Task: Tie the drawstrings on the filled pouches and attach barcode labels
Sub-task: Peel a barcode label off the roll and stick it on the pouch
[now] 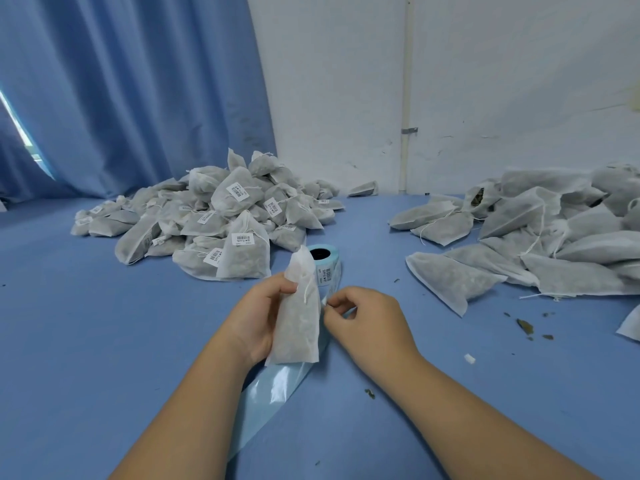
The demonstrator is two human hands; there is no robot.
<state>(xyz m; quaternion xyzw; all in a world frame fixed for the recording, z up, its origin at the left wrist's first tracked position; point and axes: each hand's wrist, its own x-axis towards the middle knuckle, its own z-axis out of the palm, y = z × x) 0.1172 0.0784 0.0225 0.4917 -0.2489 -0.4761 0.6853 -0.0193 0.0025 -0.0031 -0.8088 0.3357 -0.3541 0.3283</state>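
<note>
My left hand (258, 315) grips a filled white mesh pouch (298, 320) upright over the blue table, its tied drawstring hanging down the front. Just to its right, my right hand (360, 315) pinches at the edge of the label strip, where a barcode label (331, 289) sits on the backing. The label roll (325, 263) with a blue core stands right behind the pouch. Its empty shiny blue backing strip (273, 389) trails toward me under my left forearm.
A heap of labelled, tied pouches (214, 220) lies at the back left. Unlabelled pouches (540, 244) are piled at the right. Dried herb crumbs (524, 325) and a small white scrap (469, 358) dot the blue table (86, 341). Blue curtain and white wall stand behind.
</note>
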